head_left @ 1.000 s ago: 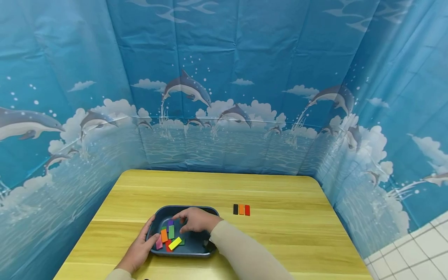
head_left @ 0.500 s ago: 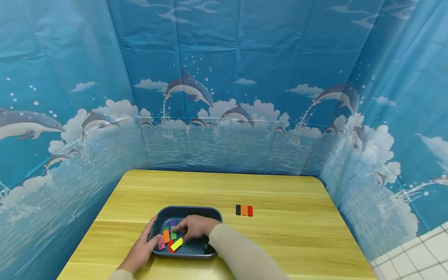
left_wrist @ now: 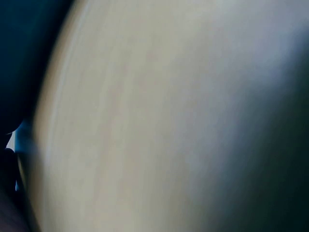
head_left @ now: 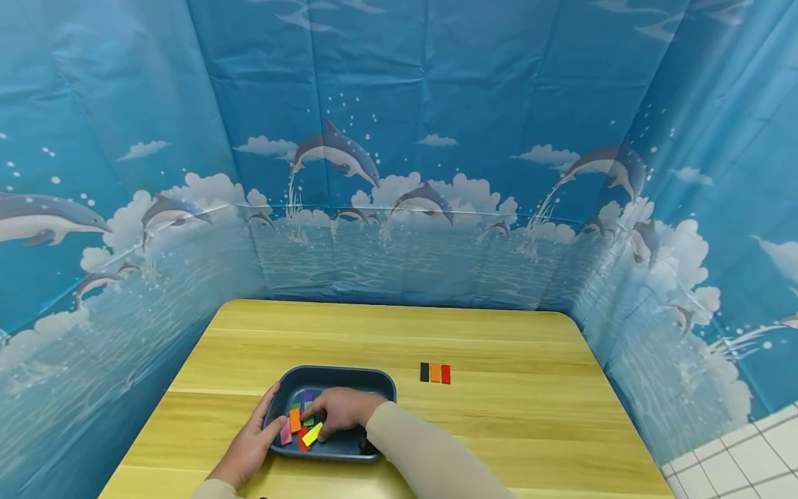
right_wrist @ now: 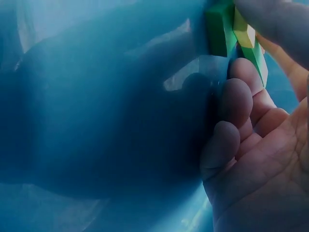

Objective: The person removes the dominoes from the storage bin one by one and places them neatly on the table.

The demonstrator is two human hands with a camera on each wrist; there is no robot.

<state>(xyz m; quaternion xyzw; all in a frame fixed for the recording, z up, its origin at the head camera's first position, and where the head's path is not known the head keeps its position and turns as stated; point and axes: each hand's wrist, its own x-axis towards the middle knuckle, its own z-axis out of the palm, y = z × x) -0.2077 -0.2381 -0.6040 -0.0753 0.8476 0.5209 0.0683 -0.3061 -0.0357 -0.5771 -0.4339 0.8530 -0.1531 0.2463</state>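
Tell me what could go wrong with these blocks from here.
The yellow block overlaps a red block, so moving one might drag the other. The right hand reaches close to the orange block and could nudge it. The left hand grips one end of the tray; a push might swivel it.

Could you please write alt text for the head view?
A person's right hand reaches into a dark tray of colored blocks while the left hand grips the tray's side. Three more blocks, black, orange and red, lie in a row on the table, a dolphin curtain behind.
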